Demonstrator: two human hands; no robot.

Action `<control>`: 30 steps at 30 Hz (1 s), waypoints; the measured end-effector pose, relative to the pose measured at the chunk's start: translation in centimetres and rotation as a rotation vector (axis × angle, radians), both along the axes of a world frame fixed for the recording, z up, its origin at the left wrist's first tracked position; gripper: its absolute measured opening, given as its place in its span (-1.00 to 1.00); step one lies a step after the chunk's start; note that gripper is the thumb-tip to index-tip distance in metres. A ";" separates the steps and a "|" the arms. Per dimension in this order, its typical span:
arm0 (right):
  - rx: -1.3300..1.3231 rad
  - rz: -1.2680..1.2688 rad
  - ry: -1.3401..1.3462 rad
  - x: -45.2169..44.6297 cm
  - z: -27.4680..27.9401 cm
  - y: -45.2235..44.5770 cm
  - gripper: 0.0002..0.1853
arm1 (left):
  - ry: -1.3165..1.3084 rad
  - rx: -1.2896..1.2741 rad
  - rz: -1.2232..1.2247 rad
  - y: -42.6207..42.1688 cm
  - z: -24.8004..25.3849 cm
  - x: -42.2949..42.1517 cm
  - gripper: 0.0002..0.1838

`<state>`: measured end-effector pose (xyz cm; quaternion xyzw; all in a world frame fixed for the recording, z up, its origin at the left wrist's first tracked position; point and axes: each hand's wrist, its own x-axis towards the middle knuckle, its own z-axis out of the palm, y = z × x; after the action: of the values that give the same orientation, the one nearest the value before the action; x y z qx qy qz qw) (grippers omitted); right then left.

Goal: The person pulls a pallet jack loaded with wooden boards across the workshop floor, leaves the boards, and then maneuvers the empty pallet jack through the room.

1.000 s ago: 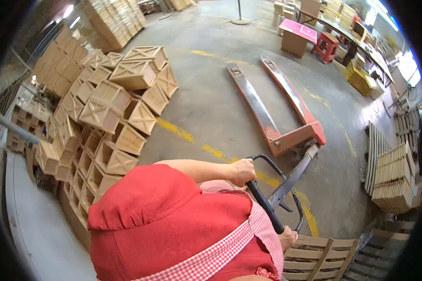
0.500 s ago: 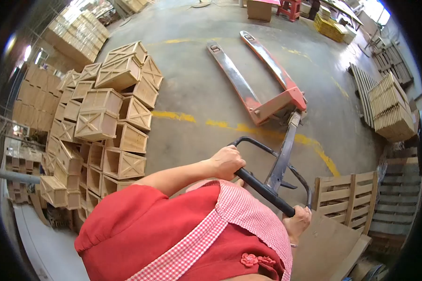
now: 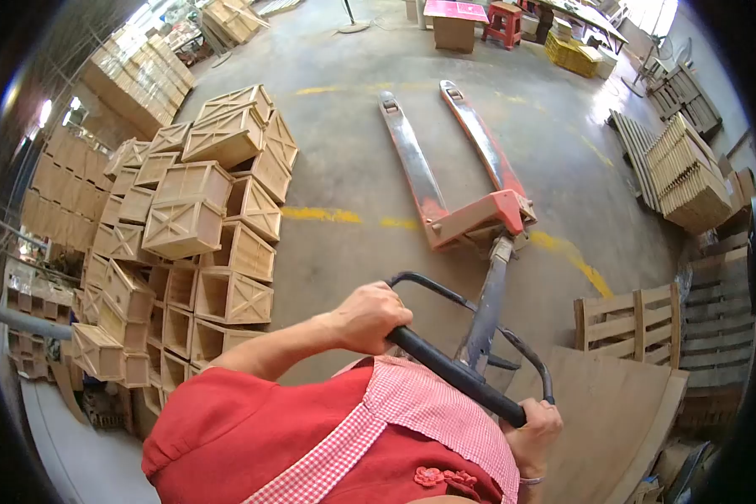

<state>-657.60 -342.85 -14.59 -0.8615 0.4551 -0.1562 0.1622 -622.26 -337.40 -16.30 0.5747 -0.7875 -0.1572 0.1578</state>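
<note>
A red pallet jack point(image 3: 475, 214) stands on the floor ahead, its two long forks pointing away from me and carrying nothing. Its dark steering handle point(image 3: 458, 370) reaches back to my body. My left hand point(image 3: 370, 317) is wrapped round the left end of the black grip bar. Round the bar's right end is closed my right hand point(image 3: 533, 428), near the curved side loop. A pink checked apron point(image 3: 441, 407) over red clothing lies just behind the bar.
Wooden crates point(image 3: 185, 217) are stacked on the left. Slatted wooden pallets point(image 3: 630, 323) and a plywood board point(image 3: 596, 412) stand close on the right. Farther right is a stack of wooden panels point(image 3: 689, 172). A red stool point(image 3: 504, 23) stands at the back.
The forks have swung slightly and now point more straight ahead. The handle, with both hands still on it, sits lower in view; its left end has shifted left.
</note>
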 end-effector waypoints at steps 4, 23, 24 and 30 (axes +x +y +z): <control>0.016 0.184 -0.090 0.4 3.7 -1.3 -0.79 | 0.042 -0.066 0.061 1.0 4.6 1.6 -0.76; -0.559 -0.299 -0.720 2.9 2.2 -14.4 -0.87 | 0.228 -0.797 0.717 -12.1 8.2 4.8 -0.62; -0.636 -0.269 -0.804 2.0 2.0 -13.6 -0.87 | 0.169 -0.890 0.715 -11.0 7.9 4.1 -0.60; -0.626 -0.477 -0.742 -2.8 2.5 -10.4 -0.71 | 0.156 -0.985 0.699 -4.0 8.0 -2.4 -0.60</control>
<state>-660.45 -353.29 -12.05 -0.6285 0.4818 -0.6105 0.0075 -624.70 -341.43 -8.34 0.6453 -0.5185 0.2452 0.5046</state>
